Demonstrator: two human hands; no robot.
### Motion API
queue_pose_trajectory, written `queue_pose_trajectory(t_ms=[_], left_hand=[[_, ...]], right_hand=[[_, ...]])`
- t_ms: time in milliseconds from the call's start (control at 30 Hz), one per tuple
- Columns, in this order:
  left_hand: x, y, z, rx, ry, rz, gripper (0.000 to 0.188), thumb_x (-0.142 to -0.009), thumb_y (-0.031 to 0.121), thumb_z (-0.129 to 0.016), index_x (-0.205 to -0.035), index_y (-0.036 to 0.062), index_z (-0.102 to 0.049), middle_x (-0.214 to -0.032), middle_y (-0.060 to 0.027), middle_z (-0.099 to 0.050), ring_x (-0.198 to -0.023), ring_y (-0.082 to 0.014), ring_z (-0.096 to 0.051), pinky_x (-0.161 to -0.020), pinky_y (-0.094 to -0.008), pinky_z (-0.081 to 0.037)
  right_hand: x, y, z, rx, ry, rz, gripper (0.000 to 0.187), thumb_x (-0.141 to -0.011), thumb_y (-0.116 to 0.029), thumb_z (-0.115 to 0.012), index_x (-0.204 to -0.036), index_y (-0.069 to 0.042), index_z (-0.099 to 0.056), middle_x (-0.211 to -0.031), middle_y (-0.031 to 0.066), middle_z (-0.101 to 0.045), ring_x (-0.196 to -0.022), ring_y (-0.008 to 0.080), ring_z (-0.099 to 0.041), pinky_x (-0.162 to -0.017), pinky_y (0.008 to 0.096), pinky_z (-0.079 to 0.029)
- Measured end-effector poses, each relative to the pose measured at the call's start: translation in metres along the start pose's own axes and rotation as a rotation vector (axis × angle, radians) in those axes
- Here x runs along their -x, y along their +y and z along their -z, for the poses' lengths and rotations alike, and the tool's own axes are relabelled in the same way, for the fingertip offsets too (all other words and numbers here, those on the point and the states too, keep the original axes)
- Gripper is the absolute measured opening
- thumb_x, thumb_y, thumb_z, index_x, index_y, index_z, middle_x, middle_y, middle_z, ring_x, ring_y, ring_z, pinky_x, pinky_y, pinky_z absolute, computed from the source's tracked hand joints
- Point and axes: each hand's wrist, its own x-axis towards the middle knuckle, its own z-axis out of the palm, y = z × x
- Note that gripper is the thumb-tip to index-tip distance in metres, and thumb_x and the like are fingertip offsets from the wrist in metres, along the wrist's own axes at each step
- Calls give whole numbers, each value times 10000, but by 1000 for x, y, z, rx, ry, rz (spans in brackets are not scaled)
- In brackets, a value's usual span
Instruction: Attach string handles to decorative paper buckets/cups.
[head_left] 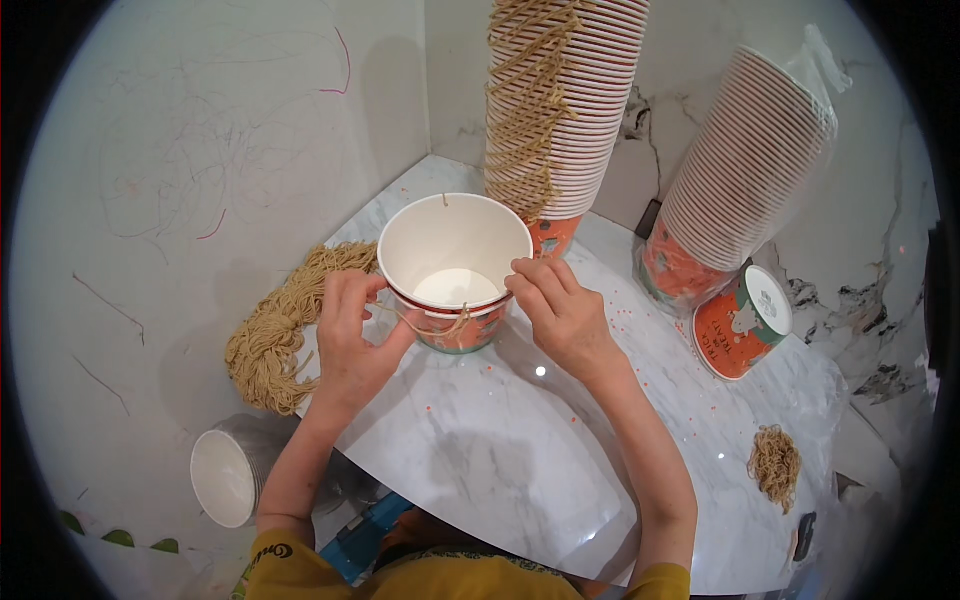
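In front of me on the marbled table stands a paper bucket (456, 240), white inside and orange outside. A second rim just below its own suggests it is nested in another one. My left hand (358, 345) grips the rim's left side, with the thumb toward the front. On the right side, the curled fingers of my right hand (562, 312) pinch the rim. A tan twine loop (455, 326) hangs across the bucket's front between my hands. Beside my left hand lies a thick hank of tan twine (290, 322).
Behind the bucket rises a tall stack of paper buckets (600, 110) with twine loops down its side. A plastic-wrapped stack (735, 160) leans at the right, near an upside-down orange bucket (742, 325). A small twine bundle (774, 466) lies at right; white buckets (225, 478) lie lower left.
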Motion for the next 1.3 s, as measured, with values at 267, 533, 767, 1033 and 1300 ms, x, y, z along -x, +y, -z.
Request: queue_pose_trajectory(t_ms=[267, 533, 767, 1033, 1300], left_hand=[[-3, -4, -1, -27, -11, 63, 376, -757, 103, -803, -1071, 48, -603, -1096, -102, -534, -931, -232, -574, -705, -355, -480], [0, 3, 2, -50, 15, 78, 363, -746, 81, -809, -1045, 39, -608, -1058, -104, -529, -918, -241, -571, -721, -360, -486], [16, 11, -9, -70, 82, -165, 364, -719, 18, -823, -1029, 42, -634, -985, -114, -545, -871, -269, -582, -695, -376, -488], [8, -2, -12, -87, 73, -285, 327, -736, -19, -803, -1022, 55, -663, -935, -101, -573, -811, -268, -584, -641, -372, -484], [-9, -15, -3, -163, 2, -490, 336, -697, -28, -784, -993, 59, -652, -888, -73, -548, -788, -253, -548, -642, -374, -454]], right_hand=[[0, 2, 1, 76, 8, 76, 364, -743, -55, -697, -1100, -53, -628, -1187, 77, -651, -943, 202, -656, -586, 273, -573], [8, 8, -5, 78, 58, 46, 336, -771, -44, -697, -1102, -43, -643, -1214, 112, -662, -998, 246, -695, -654, 293, -606], [10, 5, -13, 30, 86, -43, 313, -812, -47, -684, -1122, -41, -641, -1170, 117, -668, -1032, 256, -702, -653, 307, -610], [-1, -14, -9, 62, 87, 0, 309, -779, -54, -714, -1084, -61, -666, -1089, 95, -673, -937, 255, -698, -609, 306, -584], [-4, -15, -7, 106, 85, 20, 314, -755, -81, -740, -1061, -75, -670, -1068, 57, -672, -877, 223, -682, -591, 281, -555]])
